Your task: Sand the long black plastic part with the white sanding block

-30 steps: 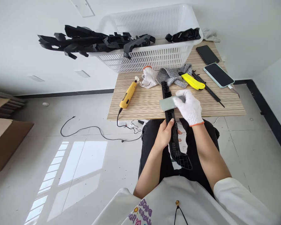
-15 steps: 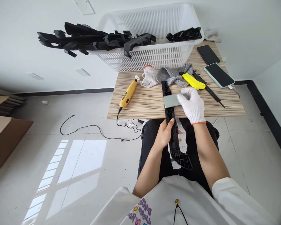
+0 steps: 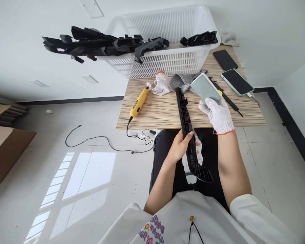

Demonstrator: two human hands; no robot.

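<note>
My bare left hand (image 3: 181, 146) is closed round a long black plastic strip (image 3: 184, 115) that runs from my lap up onto the wooden table (image 3: 162, 112). Its grille-like lower end (image 3: 202, 173) lies over my knees. My right hand (image 3: 218, 113), in a white knit glove, grips a flat grey rectangular block (image 3: 205, 87) and holds it tilted up, to the right of the strip and clear of it.
On the table lie a yellow rotary tool (image 3: 139, 101) with a black cord, a white glove (image 3: 162, 83), a grey cloth (image 3: 183, 82), a thin black tool (image 3: 230, 100) and two phones (image 3: 237, 81). A white basket (image 3: 167, 40) behind holds black plastic parts (image 3: 101, 42).
My right hand has lifted the grey block off the black strip and swung it up and to the right. My left hand and the strip shifted slightly.
</note>
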